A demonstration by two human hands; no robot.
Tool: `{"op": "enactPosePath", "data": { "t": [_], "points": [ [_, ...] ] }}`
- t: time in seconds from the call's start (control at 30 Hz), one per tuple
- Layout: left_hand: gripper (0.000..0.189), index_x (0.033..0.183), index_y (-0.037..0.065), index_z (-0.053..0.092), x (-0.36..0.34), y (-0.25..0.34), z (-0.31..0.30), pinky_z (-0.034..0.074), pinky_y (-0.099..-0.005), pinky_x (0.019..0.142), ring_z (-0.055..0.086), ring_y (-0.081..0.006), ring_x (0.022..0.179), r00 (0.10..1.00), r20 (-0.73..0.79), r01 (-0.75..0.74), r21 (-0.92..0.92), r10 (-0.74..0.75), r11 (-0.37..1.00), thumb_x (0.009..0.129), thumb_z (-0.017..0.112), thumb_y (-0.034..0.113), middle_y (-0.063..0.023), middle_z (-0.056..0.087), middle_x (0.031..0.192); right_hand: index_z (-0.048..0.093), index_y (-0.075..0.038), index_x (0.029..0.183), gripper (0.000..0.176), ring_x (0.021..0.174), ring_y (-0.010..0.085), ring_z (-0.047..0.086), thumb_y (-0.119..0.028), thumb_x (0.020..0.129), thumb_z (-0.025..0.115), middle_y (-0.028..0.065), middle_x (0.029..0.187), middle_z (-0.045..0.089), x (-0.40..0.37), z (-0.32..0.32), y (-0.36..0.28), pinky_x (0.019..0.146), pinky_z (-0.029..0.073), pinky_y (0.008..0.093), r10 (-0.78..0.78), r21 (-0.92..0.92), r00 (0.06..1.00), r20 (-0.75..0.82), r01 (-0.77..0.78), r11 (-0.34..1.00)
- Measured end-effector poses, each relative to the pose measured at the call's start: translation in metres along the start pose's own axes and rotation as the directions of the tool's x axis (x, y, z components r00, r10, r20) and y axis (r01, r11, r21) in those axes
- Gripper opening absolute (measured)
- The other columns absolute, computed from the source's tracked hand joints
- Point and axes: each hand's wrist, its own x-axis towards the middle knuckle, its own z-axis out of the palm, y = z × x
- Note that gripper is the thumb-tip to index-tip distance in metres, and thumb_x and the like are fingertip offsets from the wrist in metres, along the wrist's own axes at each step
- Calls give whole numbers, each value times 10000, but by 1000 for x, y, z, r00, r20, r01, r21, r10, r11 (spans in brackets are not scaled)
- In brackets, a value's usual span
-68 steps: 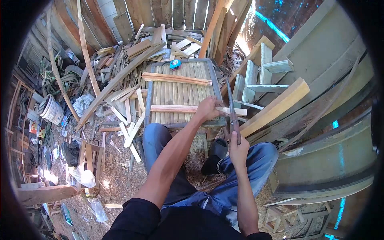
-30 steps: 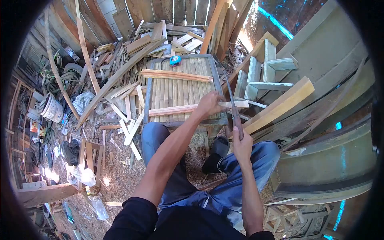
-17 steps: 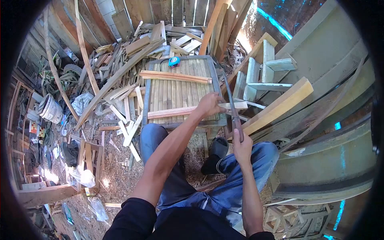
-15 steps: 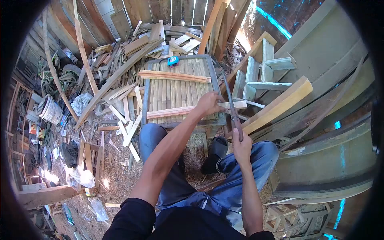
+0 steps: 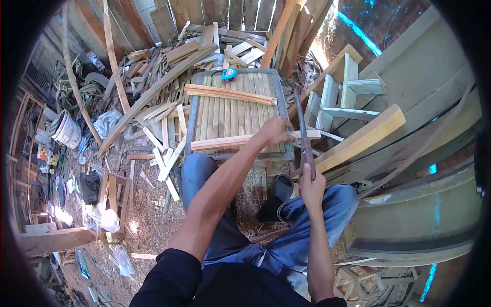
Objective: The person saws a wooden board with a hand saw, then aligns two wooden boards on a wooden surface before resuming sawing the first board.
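My left hand [image 5: 274, 131] grips a pale wooden strip [image 5: 220, 143] near its right part, fingers curled over it. The strip lies across the near side of a slatted wooden table [image 5: 240, 120], its right end sticking out past the edge. In my right hand [image 5: 312, 184] is the brown handle of a machete [image 5: 302, 120], its long dark blade pointing away from me. The blade crosses over the strip's right end, just right of my left hand. Farther up the table lies a bundle of thin wooden strips [image 5: 232, 94].
A blue tape measure [image 5: 229, 75] sits at the table's far edge. Scrap wood [image 5: 189, 56] is piled behind it. At right, a thick board [image 5: 358, 140] leans beside a pale wooden frame [image 5: 350, 87]. A white bucket [image 5: 66, 130] stands at left.
The machete's blade has swung to a more upright angle and a little to the right. My left hand still holds the strip. The whole view has shifted slightly.
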Motion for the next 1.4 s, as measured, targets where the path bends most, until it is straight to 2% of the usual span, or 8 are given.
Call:
{"op": "enactPosePath", "data": {
  "t": [0.67,0.73,0.97,1.1,1.17,1.27,1.3,1.4],
  "points": [
    [404,855,27,733,-8,-1,1,476,-386,685,597,-285,748,996,-39,-80,-29,79,996,590,854,307,-131,590,784,592,19,789,384,504,139,483,-307,985,540,62,543,483,-9,-4,-2,510,405,346,14,-10,1000,21,-13,1000],
    [388,870,59,744,-9,4,-1,508,-407,793,643,-334,850,999,21,-27,4,27,1000,599,826,324,-159,655,864,599,22,801,381,507,141,482,-306,984,540,70,545,481,-9,-6,0,514,406,349,12,-23,1000,14,-12,1000],
    [409,908,66,733,-17,9,0,507,-421,799,645,-355,858,1000,-26,1,-7,-1,1000,626,810,352,-175,661,888,643,39,910,363,549,227,523,-308,968,556,182,621,550,-15,-12,0,582,445,383,5,-54,1000,13,-4,999],
    [420,906,62,733,-15,-1,4,507,-425,805,643,-360,860,999,-26,-24,-25,23,999,624,811,363,-177,661,893,644,36,923,346,555,219,526,-297,965,560,184,622,543,-35,-29,1,582,446,383,-28,-124,999,27,31,992],
    [345,873,41,719,-17,0,7,497,-407,772,623,-336,857,997,-59,-39,18,40,999,659,810,295,-157,633,873,644,34,941,335,536,241,541,-290,962,562,192,612,541,-53,-45,-3,570,444,388,89,-166,994,68,-76,983],
    [348,872,43,717,-18,-2,11,497,-410,767,624,-337,860,996,-76,-35,30,37,999,663,805,307,-160,635,875,645,31,934,334,513,278,564,-292,959,564,193,596,541,-78,-54,-14,545,435,396,85,-212,996,29,-77,974],
    [348,872,43,717,-19,1,11,497,-410,767,624,-337,860,997,-66,-33,29,35,999,663,805,307,-160,635,875,645,31,934,334,513,278,564,-292,959,564,193,596,541,-76,-48,-16,545,435,396,94,-210,995,28,-86,974],
    [406,849,36,721,-22,10,8,507,-431,782,636,-360,847,997,-80,-12,60,17,998,642,807,375,-171,641,851,628,33,863,330,525,136,533,-269,978,559,69,598,528,-43,-20,-31,504,423,346,-130,-168,990,-50,120,979]
  ]
}}
